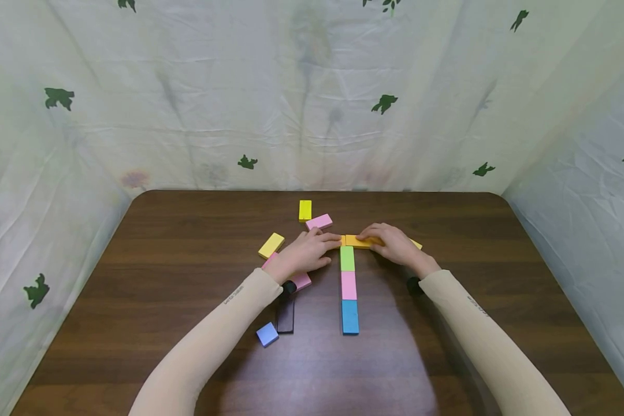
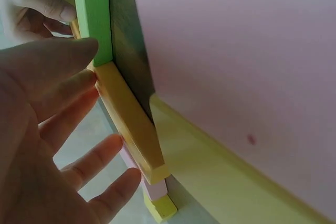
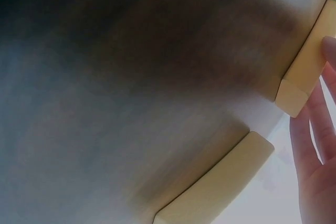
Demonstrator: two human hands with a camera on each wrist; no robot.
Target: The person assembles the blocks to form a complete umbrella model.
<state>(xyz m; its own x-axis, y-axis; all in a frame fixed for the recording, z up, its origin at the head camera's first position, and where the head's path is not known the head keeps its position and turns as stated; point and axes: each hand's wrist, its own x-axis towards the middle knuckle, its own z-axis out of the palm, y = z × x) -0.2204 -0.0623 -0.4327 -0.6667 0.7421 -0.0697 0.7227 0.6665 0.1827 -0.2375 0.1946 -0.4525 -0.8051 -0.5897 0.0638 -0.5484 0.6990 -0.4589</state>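
Note:
A row of a green block [image 1: 347, 258], a pink block [image 1: 349, 285] and a blue block [image 1: 350, 316] runs toward me. Across its far end two orange blocks lie end to end, forming a T. My left hand [image 1: 304, 252] is at the left orange block [image 2: 126, 114], fingers fairly straight, fingertips against its far side. Its thumb is near the green block in the left wrist view. My right hand [image 1: 393, 245] pinches the right orange block [image 1: 359, 242] between thumb and fingers. In the head view the left hand hides most of the left orange block.
Loose blocks lie left of the T: a yellow one [image 1: 271, 245], a bright yellow one [image 1: 305, 210], a pink one [image 1: 319, 222], more pink under the left wrist, a black one [image 1: 285, 316] and a small blue one [image 1: 267, 334]. Another yellow block [image 3: 215, 179] lies beyond the right hand.

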